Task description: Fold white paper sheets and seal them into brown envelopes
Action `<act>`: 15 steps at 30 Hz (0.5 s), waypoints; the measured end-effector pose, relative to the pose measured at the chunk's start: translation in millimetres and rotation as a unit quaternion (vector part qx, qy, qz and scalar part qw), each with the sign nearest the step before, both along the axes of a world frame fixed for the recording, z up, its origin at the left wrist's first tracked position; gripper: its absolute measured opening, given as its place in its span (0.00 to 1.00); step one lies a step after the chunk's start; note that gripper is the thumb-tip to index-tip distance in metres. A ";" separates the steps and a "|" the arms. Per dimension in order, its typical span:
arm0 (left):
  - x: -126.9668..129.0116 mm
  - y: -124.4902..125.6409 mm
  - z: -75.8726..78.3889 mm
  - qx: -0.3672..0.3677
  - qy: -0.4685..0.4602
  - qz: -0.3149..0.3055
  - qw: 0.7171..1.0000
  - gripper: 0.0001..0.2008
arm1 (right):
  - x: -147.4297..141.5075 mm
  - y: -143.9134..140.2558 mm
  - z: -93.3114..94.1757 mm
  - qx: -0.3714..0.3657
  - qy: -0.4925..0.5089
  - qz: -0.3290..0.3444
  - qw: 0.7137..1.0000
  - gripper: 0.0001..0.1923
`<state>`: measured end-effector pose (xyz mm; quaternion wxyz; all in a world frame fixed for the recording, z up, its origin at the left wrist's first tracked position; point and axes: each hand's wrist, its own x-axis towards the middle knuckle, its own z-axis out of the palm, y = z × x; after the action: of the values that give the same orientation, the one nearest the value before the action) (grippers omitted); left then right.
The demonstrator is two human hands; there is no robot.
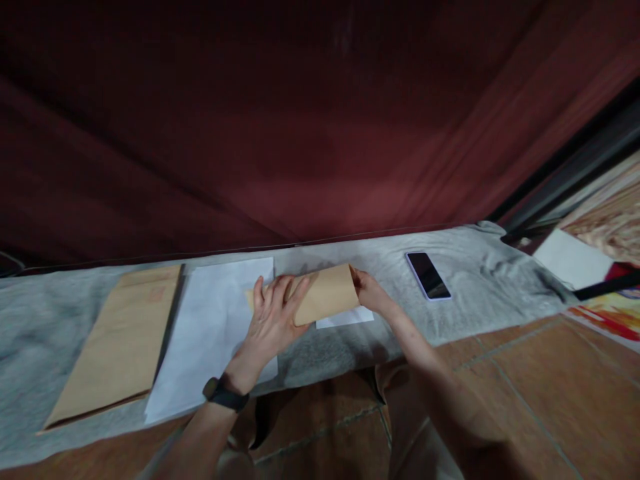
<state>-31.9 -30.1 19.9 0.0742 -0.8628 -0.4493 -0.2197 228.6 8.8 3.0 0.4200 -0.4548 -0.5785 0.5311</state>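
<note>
Brown paper (pixel 327 298) at lower centre of frame, left hand (pixel 275 318) spread open across its left part, right hand (pixel 369 291) at its right end with fingertips hidden, grip uncertain; best steadied with light, even pressure against creasing.

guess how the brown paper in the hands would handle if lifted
The brown paper is probably light, judging by its thin edge. With the left hand and right hand toward opposite ends, it may sag if one lets go. Its broad, flattish shape makes rolling unlikely.
</note>
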 end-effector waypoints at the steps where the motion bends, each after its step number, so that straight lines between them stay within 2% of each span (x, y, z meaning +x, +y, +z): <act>1: -0.1 0.7 -0.6 -0.004 -0.003 0.005 1.000 0.43 | 1.5 1.8 -2.0 0.015 -0.008 -0.016 1.000 0.12; 5: 0.3 2.1 -3.4 -0.016 0.003 0.016 1.000 0.46 | 3.5 5.2 -9.5 0.013 -0.005 -0.069 0.998 0.11; 11: 0.9 1.0 -1.9 -0.005 0.003 0.001 1.000 0.44 | -1.7 3.6 -11.4 -0.017 0.013 -0.072 0.997 0.13; 13: 0.3 0.7 0.2 0.000 0.006 -0.002 1.000 0.42 | 0.9 2.1 -4.3 0.009 0.005 -0.087 0.996 0.14; 15: 0.2 0.8 2.0 0.005 0.007 0.004 1.000 0.42 | 6.5 -1.4 7.4 0.068 0.012 -0.137 0.988 0.15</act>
<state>-31.6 -29.3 21.9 0.0825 -0.8619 -0.4516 -0.2153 235.1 7.4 10.5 0.5257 -0.4939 -0.5404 0.4332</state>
